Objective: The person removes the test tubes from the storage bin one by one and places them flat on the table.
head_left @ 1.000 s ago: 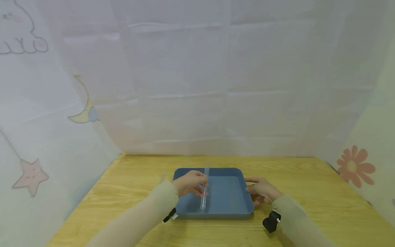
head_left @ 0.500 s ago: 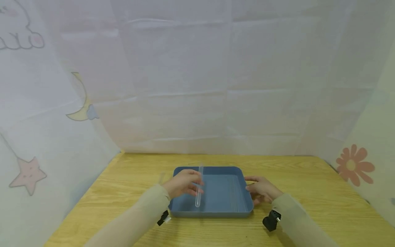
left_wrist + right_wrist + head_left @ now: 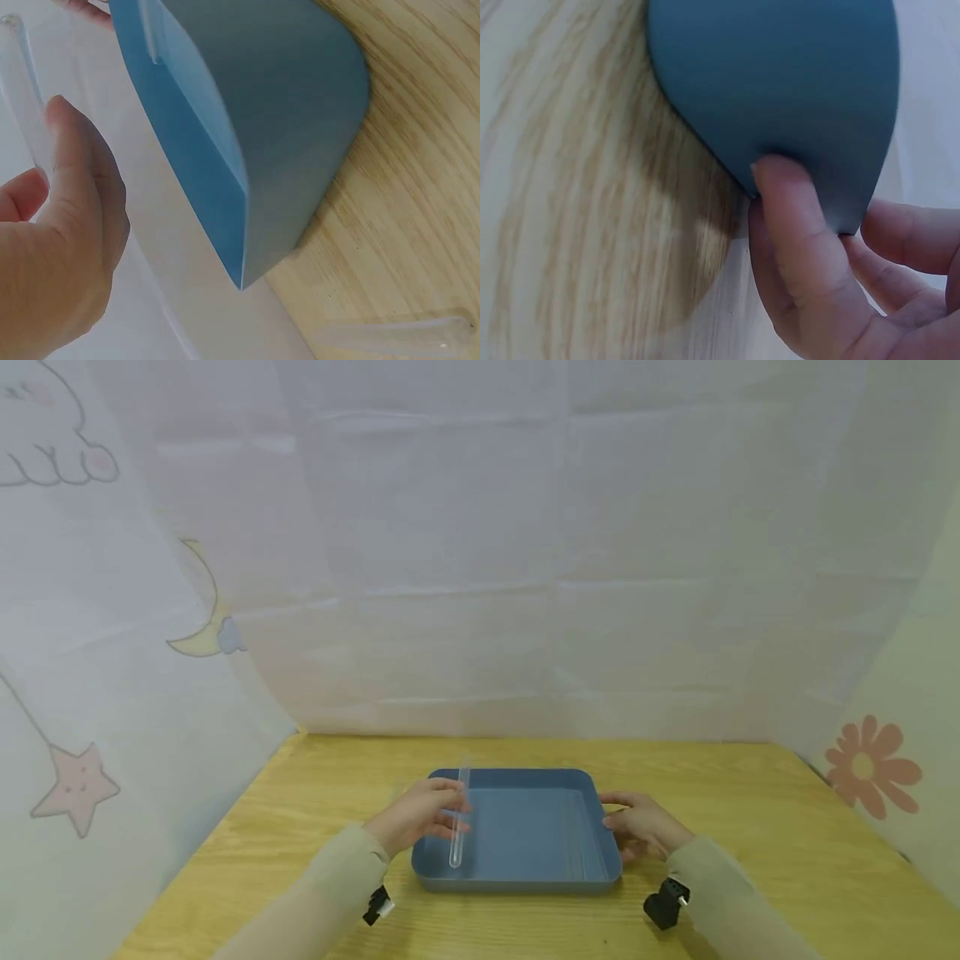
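The clear test tube (image 3: 456, 845) is in the left hand (image 3: 418, 812), which pinches it between the thumb and the bent fingers. It is above the left part of the blue tray (image 3: 517, 887), slightly tilted, with its rounded end toward the person. The right hand (image 3: 641, 828) is loose, its fingers apart and a little bent; it holds nothing inside, but its fingers touch the outer wall and the rim of the tray on the right side. In the right wrist view, one fingertip (image 3: 780, 180) presses on this wall.

Inside the tray, along its right side, lie some clear tubes (image 3: 574, 843); I cannot tell how many. Another clear tube (image 3: 397, 337) lies on the wood-grain table (image 3: 300, 835), outside the tray, near its left side. Both arms have pale long sleeves (image 3: 720, 889), and at each wrist there is a black device (image 3: 666, 903).

Behind the table hangs a creased pale cloth (image 3: 525, 527). On the left side are printed a yellow moon (image 3: 201, 642) and a pink star (image 3: 75, 783), on the right an orange-red flower (image 3: 885, 768).
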`<action>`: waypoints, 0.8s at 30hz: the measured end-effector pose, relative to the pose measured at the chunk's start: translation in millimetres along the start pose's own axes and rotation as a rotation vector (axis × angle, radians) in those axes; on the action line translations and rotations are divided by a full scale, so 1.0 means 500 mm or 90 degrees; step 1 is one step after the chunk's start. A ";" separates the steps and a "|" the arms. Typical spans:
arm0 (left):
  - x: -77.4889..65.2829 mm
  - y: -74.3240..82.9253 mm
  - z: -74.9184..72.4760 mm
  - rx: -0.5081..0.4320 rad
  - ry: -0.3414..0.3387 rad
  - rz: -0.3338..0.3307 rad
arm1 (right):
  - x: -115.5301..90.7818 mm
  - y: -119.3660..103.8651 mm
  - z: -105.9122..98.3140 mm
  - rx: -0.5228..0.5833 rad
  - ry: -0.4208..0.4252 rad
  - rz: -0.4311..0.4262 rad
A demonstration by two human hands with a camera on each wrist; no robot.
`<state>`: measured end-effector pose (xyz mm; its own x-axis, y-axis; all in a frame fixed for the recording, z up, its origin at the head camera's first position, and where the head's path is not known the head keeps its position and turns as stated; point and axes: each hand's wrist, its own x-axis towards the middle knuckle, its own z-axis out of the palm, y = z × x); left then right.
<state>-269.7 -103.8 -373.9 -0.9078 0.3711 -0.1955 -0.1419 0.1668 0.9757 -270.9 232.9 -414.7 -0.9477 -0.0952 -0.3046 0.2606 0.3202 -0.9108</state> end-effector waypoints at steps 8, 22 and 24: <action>-0.013 -0.008 -0.019 -0.009 0.028 -0.004 | -0.003 0.001 0.003 -0.002 0.001 -0.006; -0.032 -0.004 -0.057 0.021 0.060 -0.001 | 0.000 0.003 -0.001 0.000 0.002 -0.008; -0.035 -0.004 -0.065 0.022 0.065 0.001 | 0.000 0.002 -0.001 0.003 -0.002 -0.009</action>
<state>-266.4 -140.2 -369.4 -0.9435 0.2770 -0.1819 -0.1290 0.1986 0.9716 -270.8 233.9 -415.6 -0.9505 -0.1031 -0.2930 0.2483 0.3142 -0.9163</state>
